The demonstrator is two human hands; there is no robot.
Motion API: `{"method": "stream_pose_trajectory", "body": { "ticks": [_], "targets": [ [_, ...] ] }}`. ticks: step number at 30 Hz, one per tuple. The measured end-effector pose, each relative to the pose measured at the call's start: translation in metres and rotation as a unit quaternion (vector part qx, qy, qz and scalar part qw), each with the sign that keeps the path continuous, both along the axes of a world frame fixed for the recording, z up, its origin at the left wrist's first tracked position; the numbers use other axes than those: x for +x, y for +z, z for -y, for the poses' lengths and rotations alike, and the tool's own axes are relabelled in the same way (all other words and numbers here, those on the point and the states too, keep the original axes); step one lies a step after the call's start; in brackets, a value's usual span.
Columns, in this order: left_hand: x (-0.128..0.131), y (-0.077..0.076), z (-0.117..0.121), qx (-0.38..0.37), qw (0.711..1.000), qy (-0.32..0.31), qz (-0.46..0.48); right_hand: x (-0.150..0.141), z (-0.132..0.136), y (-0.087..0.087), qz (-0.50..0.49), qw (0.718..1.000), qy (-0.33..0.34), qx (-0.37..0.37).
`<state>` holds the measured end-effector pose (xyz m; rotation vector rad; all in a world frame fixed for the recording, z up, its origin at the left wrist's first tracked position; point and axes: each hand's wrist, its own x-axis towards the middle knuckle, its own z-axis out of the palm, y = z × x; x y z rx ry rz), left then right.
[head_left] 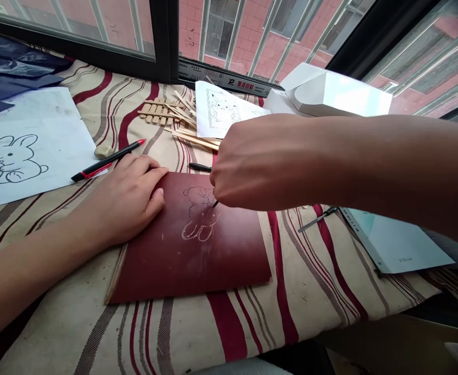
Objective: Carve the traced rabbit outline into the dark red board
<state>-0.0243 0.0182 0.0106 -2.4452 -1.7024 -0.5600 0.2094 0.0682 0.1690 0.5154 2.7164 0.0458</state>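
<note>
A dark red board (pixel 229 255) lies on the striped cloth, with a pale scratched outline of a bear-like figure (pixel 199 216) in its upper middle. My left hand (pixel 125 195) rests flat on the board's left upper corner, fingers stretched out and pressing it down. My right hand (pixel 260 164) is closed in a fist-like pinch round a thin dark tool (pixel 215 203). Only the tool's tip shows, and it touches the outline's right side. The rest of the tool is hidden inside my hand.
A red-and-black pen (pixel 107 159) and a small eraser (pixel 103 151) lie by a rabbit drawing (pixel 13 161) at left. Wooden sticks (pixel 170 114), a cartoon print (pixel 223 109) and a white box (pixel 330 94) sit by the window. A light blue booklet (pixel 396 242) lies right.
</note>
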Motion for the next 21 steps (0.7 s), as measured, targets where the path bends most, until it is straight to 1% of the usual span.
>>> {"method": "stream_pose_trajectory", "body": {
  "ticks": [1,2,3,4,5,6,8,9,10,11,12,13,14,15,17,19,21],
  "targets": [
    [0.0,0.001,0.0,-0.001,1.0,0.0,-0.001,-0.001,0.003,0.001,0.062,0.995,0.059,0.041],
    [0.0,0.002,0.0,-0.005,1.0,-0.001,-0.004,-0.001,0.005,0.001,0.121,0.981,0.121,0.087],
    [0.001,0.004,0.001,-0.012,1.0,-0.002,-0.006,-0.001,0.005,0.001,0.156,0.967,0.159,0.123],
    [0.002,0.006,0.001,-0.021,1.0,-0.003,-0.009,0.002,0.005,0.001,0.164,0.961,0.171,0.143],
    [0.002,0.009,0.001,-0.031,0.999,-0.002,-0.011,0.005,0.003,0.001,0.159,0.961,0.169,0.152],
    [0.003,0.011,0.002,-0.042,0.999,-0.001,-0.012,0.01,0.0,-0.001,0.152,0.964,0.158,0.15],
    [0.004,0.014,0.002,-0.051,0.999,-0.002,-0.017,0.025,-0.009,-0.006,0.111,0.98,0.116,0.117],
    [0.004,0.014,0.002,-0.047,0.999,-0.003,-0.02,0.034,-0.013,-0.011,0.08,0.99,0.092,0.075],
    [0.005,0.014,0.001,-0.041,0.999,-0.004,-0.022,0.043,-0.017,-0.016,0.016,0.998,0.052,0.029],
    [0.005,0.014,0.001,-0.036,0.999,-0.005,-0.023,0.052,-0.02,-0.022,-0.055,0.998,0.007,-0.01],
    [0.005,0.014,0.001,-0.035,0.999,-0.005,-0.022,0.06,-0.021,-0.028,-0.121,0.991,-0.03,-0.049],
    [0.005,0.013,0.001,-0.037,0.999,-0.004,-0.02,0.067,-0.02,-0.033,-0.142,0.984,-0.048,-0.093],
    [0.005,0.013,0.001,-0.042,0.999,-0.002,-0.018,0.072,-0.018,-0.038,-0.151,0.981,-0.068,-0.102],
    [0.005,0.013,0.001,-0.047,0.999,-0.002,-0.017,0.076,-0.015,-0.041,-0.152,0.981,-0.081,-0.088],
    [0.005,0.012,0.001,-0.048,0.999,-0.002,-0.019,0.078,-0.006,-0.044,-0.123,0.987,-0.091,-0.039],
    [0.004,0.011,0.001,-0.034,0.999,-0.005,-0.024,0.077,0.003,-0.043,-0.083,0.993,-0.082,0.005],
    [0.003,0.01,0.001,-0.024,0.999,-0.005,-0.027,0.075,0.008,-0.039,-0.052,0.996,-0.068,0.029]
  ]
}}
